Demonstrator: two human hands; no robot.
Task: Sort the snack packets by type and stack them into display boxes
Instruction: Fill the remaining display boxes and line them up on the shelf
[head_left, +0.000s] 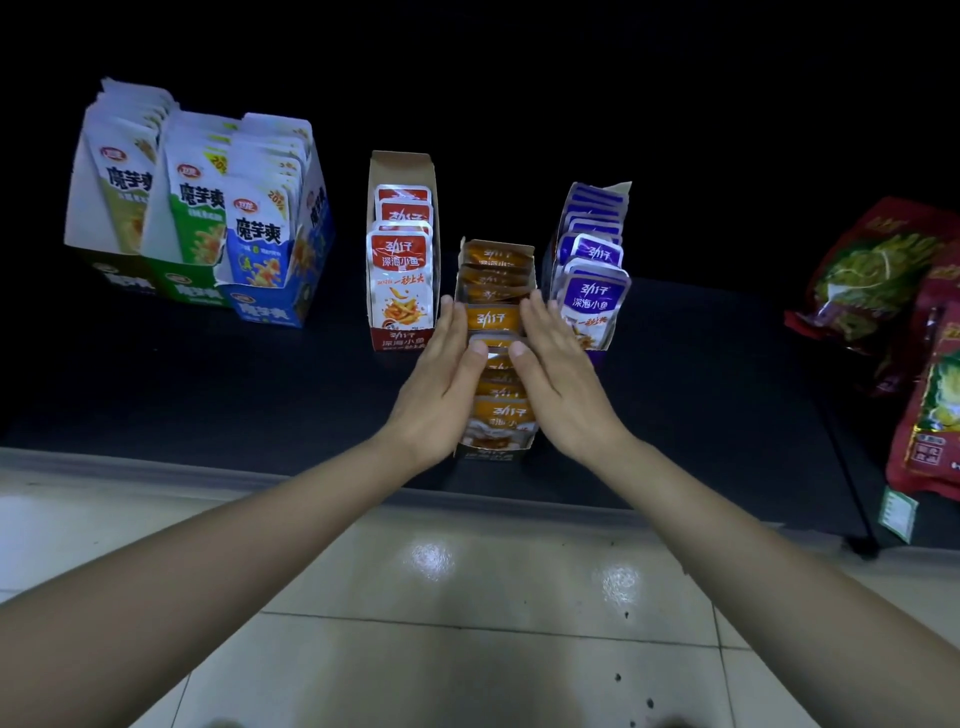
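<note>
An orange display box (496, 453) full of orange snack packets (492, 318) stands at the front middle of the dark shelf. My left hand (440, 382) presses flat against its left side and my right hand (560, 378) against its right side, fingers straight, thumbs resting on the packets' tops. Left of it stands a red box (401, 340) with red packets (399, 270). To the right is a purple box (596, 357) with purple packets (591, 299). At the far left, a blue box (270, 310), a green one (193, 291) and a dark one (120, 278) hold tall white packets.
Large red bags (878, 275) of pickled vegetables lie at the right end of the shelf (234, 384). The shelf's front edge runs just below the orange box. Pale floor tiles (467, 623) lie beneath my arms.
</note>
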